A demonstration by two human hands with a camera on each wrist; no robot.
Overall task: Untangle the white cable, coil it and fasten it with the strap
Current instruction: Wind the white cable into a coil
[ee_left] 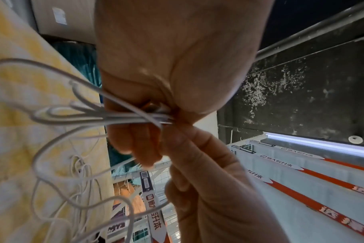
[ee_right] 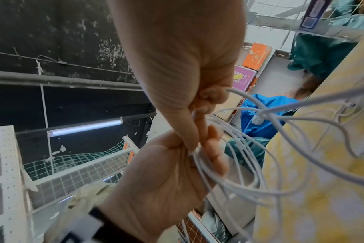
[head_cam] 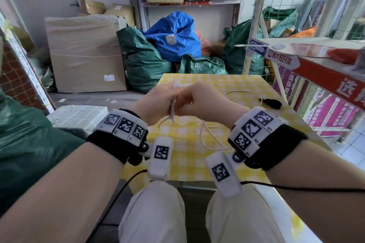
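Over the yellow checked table (head_cam: 217,83), my left hand (head_cam: 158,102) and right hand (head_cam: 199,100) meet, both gripping the white cable (head_cam: 172,108). In the left wrist view, the left hand (ee_left: 156,106) clamps several gathered loops (ee_left: 119,116) while the right hand (ee_left: 197,164) pinches a strand beside them. The right wrist view shows the right hand (ee_right: 197,102) pinching the cable above the left hand (ee_right: 177,164), whose fingers curl round a coil (ee_right: 239,177). Loose cable (head_cam: 207,134) trails on the table. The black strap (head_cam: 273,103) lies at the table's right edge.
Green sacks (head_cam: 144,59) and a blue sack (head_cam: 175,35) are piled behind the table, with a large cardboard box (head_cam: 85,53) to their left. A shelf with a red edge (head_cam: 325,77) juts in on the right. A white foam block (head_cam: 79,116) sits left of the table.
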